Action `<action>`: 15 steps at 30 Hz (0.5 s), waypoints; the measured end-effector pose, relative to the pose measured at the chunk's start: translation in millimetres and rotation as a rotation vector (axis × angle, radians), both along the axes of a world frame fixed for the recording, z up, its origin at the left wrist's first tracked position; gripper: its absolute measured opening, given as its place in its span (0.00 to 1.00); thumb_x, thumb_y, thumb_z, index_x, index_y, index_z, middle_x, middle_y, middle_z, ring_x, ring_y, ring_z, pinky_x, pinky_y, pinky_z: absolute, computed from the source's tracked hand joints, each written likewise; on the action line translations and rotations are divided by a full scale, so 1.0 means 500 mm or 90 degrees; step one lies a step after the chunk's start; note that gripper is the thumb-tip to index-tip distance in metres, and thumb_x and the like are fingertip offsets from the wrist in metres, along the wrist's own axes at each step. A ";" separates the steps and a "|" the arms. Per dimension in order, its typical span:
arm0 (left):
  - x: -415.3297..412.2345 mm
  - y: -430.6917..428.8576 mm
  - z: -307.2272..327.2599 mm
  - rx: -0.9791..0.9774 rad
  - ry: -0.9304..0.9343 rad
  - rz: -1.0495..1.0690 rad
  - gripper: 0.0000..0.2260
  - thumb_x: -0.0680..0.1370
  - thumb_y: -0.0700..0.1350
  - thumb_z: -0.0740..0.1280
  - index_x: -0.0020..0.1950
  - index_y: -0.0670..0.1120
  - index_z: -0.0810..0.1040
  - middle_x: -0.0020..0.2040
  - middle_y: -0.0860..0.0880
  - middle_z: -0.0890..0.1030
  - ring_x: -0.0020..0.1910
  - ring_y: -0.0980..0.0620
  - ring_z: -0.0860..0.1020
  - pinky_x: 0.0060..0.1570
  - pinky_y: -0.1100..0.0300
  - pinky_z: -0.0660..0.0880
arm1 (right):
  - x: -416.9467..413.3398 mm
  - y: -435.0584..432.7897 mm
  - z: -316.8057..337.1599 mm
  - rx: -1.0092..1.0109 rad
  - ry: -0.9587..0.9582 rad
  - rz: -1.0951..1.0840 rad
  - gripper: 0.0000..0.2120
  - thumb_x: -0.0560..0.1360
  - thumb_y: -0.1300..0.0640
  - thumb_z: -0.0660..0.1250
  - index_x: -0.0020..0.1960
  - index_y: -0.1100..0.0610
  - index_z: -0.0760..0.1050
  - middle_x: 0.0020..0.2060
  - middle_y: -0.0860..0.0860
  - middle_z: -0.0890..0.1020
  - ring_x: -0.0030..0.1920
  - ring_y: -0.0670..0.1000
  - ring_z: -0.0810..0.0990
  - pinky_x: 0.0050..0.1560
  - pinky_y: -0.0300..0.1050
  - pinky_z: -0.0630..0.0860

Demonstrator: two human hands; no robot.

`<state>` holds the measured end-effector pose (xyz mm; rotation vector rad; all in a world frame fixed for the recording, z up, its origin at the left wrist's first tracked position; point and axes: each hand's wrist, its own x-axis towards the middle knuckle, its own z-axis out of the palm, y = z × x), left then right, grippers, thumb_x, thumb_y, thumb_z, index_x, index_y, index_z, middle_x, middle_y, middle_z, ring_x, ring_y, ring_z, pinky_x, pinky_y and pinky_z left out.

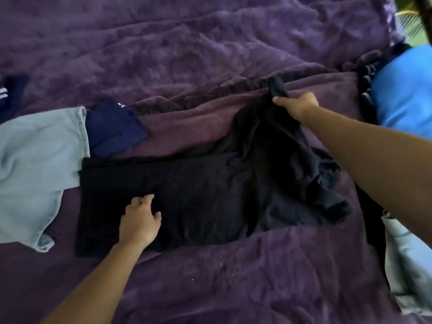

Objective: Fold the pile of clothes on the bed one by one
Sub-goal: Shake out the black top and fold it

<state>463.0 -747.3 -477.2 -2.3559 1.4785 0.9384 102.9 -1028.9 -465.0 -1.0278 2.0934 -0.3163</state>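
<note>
Black garment (198, 195) mid-bed on purple blanket (210, 54), left part spread flat, right part bunched and lifted. Pressing on flat part with left hand (140, 220), fingers loosely spread, gripping nothing. Clutching raised far end in right hand (297, 106), fingers curled round cloth. Touching left edge: light blue garment (35, 160), navy garment (112, 127).

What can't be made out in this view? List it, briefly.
Head view:
Black fabric garment: its type; dark creases hide seams.
Right hand: fingers mostly tucked behind the black cloth it grips.
Light blue denim garment: cut by the left edge.
Bright blue cloth: blurred, cut by the right edge.
Pale grey garment: cut by the right edge.
</note>
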 end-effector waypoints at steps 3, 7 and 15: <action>0.008 -0.001 -0.023 0.039 0.026 0.029 0.23 0.79 0.47 0.64 0.73 0.48 0.64 0.69 0.44 0.67 0.64 0.44 0.71 0.56 0.49 0.73 | -0.001 -0.041 -0.008 -0.034 0.051 0.026 0.26 0.70 0.48 0.73 0.63 0.58 0.75 0.57 0.54 0.81 0.57 0.53 0.80 0.57 0.43 0.76; 0.012 -0.044 -0.011 -0.011 -0.032 0.008 0.21 0.77 0.46 0.66 0.70 0.45 0.69 0.65 0.42 0.71 0.61 0.41 0.72 0.56 0.46 0.74 | -0.055 -0.087 0.035 -0.079 -0.047 -0.087 0.15 0.77 0.52 0.65 0.58 0.60 0.78 0.53 0.55 0.82 0.54 0.55 0.82 0.44 0.46 0.82; -0.060 -0.257 -0.053 -0.214 0.036 -0.120 0.24 0.76 0.51 0.68 0.70 0.46 0.70 0.64 0.43 0.72 0.63 0.40 0.70 0.59 0.45 0.70 | -0.001 -0.076 -0.012 -0.039 -0.032 0.081 0.27 0.63 0.54 0.80 0.58 0.62 0.77 0.46 0.52 0.82 0.40 0.48 0.82 0.40 0.38 0.79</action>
